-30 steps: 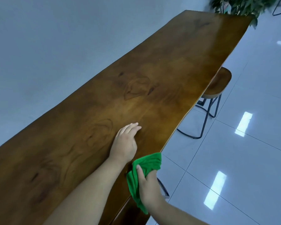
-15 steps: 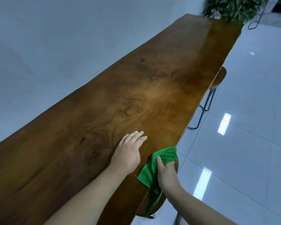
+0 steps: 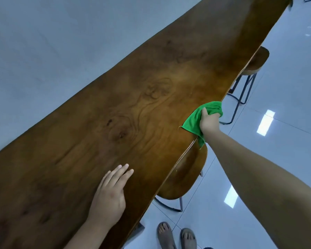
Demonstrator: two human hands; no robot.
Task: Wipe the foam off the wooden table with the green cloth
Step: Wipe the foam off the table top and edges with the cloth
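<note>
A long brown wooden table (image 3: 151, 97) runs from the lower left to the upper right. My right hand (image 3: 209, 121) grips a bunched green cloth (image 3: 195, 121) and presses it on the table's right edge, arm stretched out. One corner of the cloth hangs over that edge. My left hand (image 3: 109, 194) lies flat on the tabletop nearer to me, fingers together, holding nothing. I see no foam on the wood.
Two round wooden stools on dark metal legs stand partly under the right edge, one close (image 3: 185, 177) and one farther off (image 3: 255, 63). The glossy tiled floor (image 3: 276, 105) lies to the right. My sandalled feet (image 3: 176, 236) stand by the table.
My right hand has carried the cloth forward along the right edge, away from my left hand. My left hand has stayed flat on the table. The camera has tilted down.
</note>
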